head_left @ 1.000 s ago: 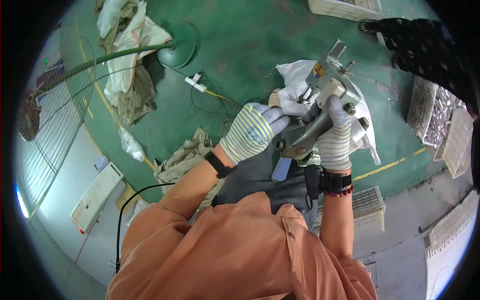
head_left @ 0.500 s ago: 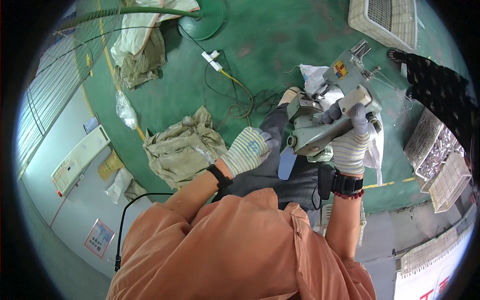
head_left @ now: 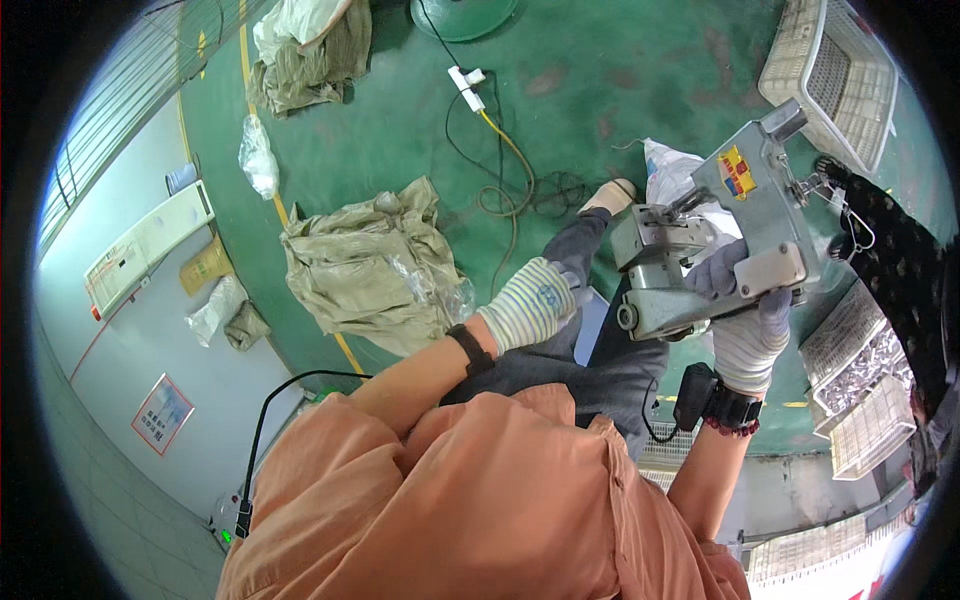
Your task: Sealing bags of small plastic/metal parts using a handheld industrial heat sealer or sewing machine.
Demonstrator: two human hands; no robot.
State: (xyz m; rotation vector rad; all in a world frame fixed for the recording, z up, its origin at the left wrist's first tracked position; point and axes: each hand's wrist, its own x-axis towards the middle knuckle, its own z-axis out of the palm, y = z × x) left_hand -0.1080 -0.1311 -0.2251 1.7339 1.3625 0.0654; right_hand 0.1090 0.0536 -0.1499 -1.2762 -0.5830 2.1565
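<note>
My right hand (head_left: 745, 325), in a striped glove with grey fingers, is wrapped round the handle of a grey-green portable bag-sewing machine (head_left: 665, 312). It is held up over my right thigh, and white thread (head_left: 858, 232) shows beside its far right side. A yellow-and-red sticker marks its body. My left hand (head_left: 535, 303), gloved alike, hovers above my lap, left of the machine. Its fingers are curled together, and their inner side is hidden. A pale blue flat piece (head_left: 592, 325) shows between this hand and the machine. Behind the machine is a white sack (head_left: 668, 172), partly covered.
Crumpled tan sacks (head_left: 365, 260) lie on the green floor at left. A power strip (head_left: 466, 86) and looped cables (head_left: 515, 200) lie ahead. At right stand white plastic crates, one empty (head_left: 800, 75), one with shiny small parts (head_left: 830, 340). A person in black (head_left: 890, 230) is close by.
My right hand has carried the sewing machine to the right, and it has turned slightly. My left hand stays curled above my lap. The whole view has shifted.
</note>
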